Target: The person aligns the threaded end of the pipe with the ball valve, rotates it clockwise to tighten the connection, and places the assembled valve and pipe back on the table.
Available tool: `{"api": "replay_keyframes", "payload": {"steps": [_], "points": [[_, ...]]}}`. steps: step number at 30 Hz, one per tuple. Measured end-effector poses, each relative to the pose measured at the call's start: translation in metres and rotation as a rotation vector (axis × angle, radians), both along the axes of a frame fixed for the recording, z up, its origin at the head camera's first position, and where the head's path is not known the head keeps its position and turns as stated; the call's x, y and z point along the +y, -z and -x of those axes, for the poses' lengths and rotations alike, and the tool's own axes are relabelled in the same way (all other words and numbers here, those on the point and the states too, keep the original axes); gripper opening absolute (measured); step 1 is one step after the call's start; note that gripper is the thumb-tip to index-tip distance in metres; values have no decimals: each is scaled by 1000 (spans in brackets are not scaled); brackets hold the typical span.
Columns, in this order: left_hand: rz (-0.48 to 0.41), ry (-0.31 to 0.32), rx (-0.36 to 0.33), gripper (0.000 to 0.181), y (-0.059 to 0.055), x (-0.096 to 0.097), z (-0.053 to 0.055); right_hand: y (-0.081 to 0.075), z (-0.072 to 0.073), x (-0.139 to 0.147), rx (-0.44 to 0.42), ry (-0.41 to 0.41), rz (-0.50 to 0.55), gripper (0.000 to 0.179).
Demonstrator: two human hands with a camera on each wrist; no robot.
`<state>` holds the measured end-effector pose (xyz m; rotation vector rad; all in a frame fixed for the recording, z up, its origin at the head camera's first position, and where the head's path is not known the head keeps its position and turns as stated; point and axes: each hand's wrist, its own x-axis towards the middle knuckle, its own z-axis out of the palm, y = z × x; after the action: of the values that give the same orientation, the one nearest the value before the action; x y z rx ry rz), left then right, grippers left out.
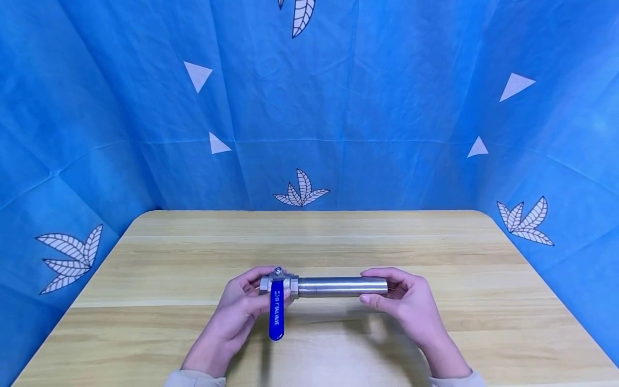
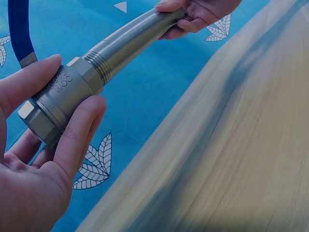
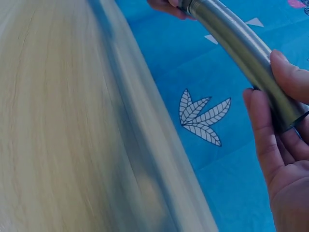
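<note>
A steel ball valve (image 1: 293, 286) with a blue lever handle (image 1: 276, 314) is joined to a length of steel pipe (image 1: 338, 287). My left hand (image 1: 237, 309) grips the valve body, thumb and fingers on opposite sides of it. The right hand (image 1: 411, 306) holds the pipe's free end between thumb and fingers. Threads (image 2: 98, 67) show where the pipe meets the valve's hex end in the left wrist view. Valve and pipe are held level above the table, their shadows falling below. In the head view the lever points toward me.
A light wood-grain table (image 1: 309, 236) with rounded far corners lies under both hands. Blue cloth (image 1: 309, 107) printed with white leaves and triangles hangs behind it and along both sides.
</note>
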<state>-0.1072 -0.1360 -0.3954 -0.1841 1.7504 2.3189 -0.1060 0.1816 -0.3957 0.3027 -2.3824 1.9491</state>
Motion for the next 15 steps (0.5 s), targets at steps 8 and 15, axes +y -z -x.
{"api": "replay_keyframes", "payload": {"steps": [8,15], "points": [[124,23,68,54,-3,2,0,3,3,1,-26,-44,31,32],[189,17,71,51,-6,6,-1,3,4,-2,-92,-4,71,34]]}}
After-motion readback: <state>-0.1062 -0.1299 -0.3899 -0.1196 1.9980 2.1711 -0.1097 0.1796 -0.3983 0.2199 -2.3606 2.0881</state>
